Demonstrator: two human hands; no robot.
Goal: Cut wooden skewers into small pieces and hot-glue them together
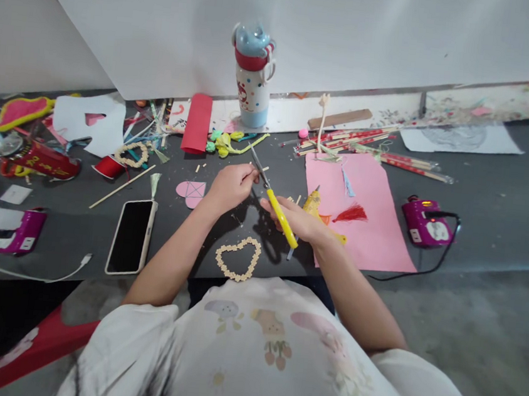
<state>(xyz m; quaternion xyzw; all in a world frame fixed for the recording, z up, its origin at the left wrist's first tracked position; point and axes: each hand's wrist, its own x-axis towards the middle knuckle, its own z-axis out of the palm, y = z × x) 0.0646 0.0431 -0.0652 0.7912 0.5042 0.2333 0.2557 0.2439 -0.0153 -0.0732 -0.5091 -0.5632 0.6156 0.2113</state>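
Observation:
My right hand (302, 219) grips a pair of scissors by the yellow handles (282, 220); the metal blades (259, 166) point away from me and to the left. My left hand (231, 187) is pinched right beside the blades. Whatever its fingertips hold is too small to name, though a short pale sliver shows near them. Below both hands, close to my shirt, lies a heart outline made of small wooden pieces (237, 277). A pink paper heart with pen lines (191, 193) rests left of my left hand. By my right wrist lies a yellow glue gun (312, 202).
A pink sheet (365, 234) with a red tassel (352, 213) covers the right side. A bottle (252, 89) stands at the back. A phone (131, 237), a red mug (48, 159) and craft scraps are on the left. A purple power adapter (427, 222) with a cord sits far right.

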